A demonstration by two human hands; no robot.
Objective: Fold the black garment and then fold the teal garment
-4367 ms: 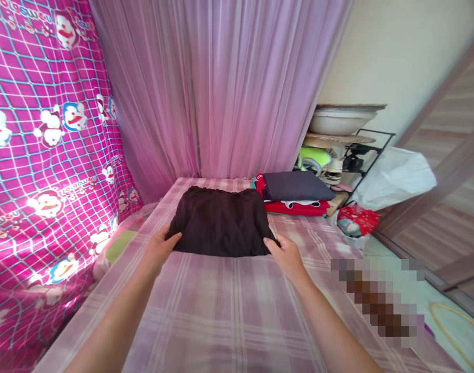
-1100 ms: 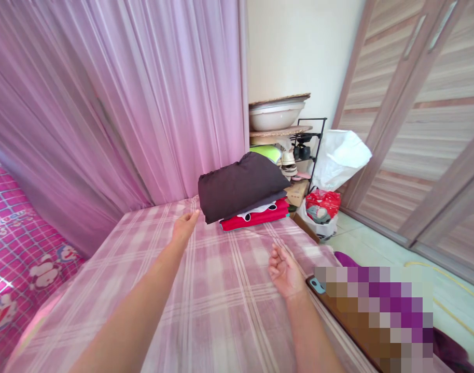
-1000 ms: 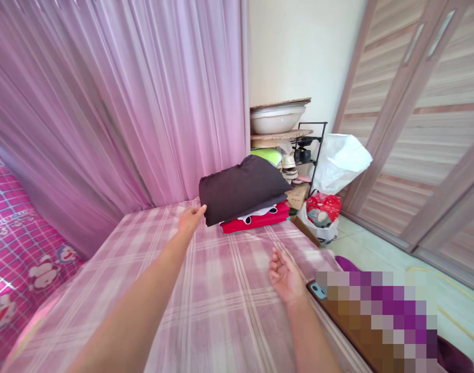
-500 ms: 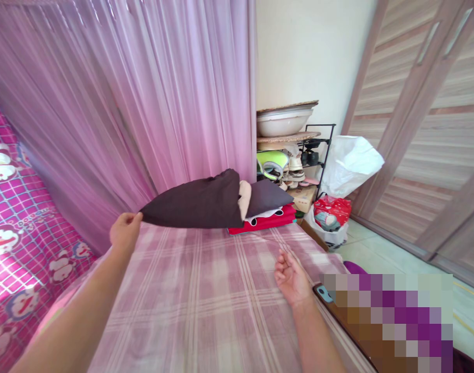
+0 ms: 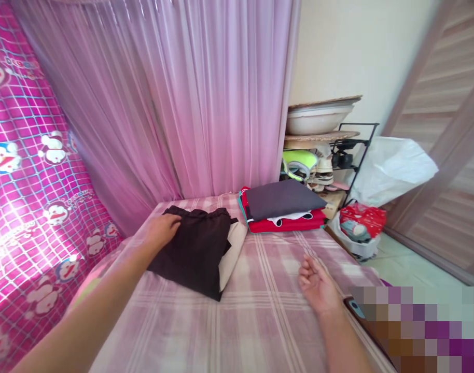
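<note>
While the left hand (image 5: 165, 228) touches the left side of the black gathered-waist garment (image 5: 198, 254), pinching or merely resting I cannot tell, the cloth spreads rightward near the far left corner of the plaid-covered bed (image 5: 237, 331), well apart from the empty, half-curled right hand (image 5: 318, 286).

- Dark garment (image 5: 196, 254), one: near-black cloth, loosely folded, lying spread, its upper left part under the person's left fingers (image 5: 175, 220).
- Gathered edge (image 5: 201, 214): puckered, running rightward from beside those fingers.
- Cream layer (image 5: 233, 249): exposed down the right side, apart from them.
</note>
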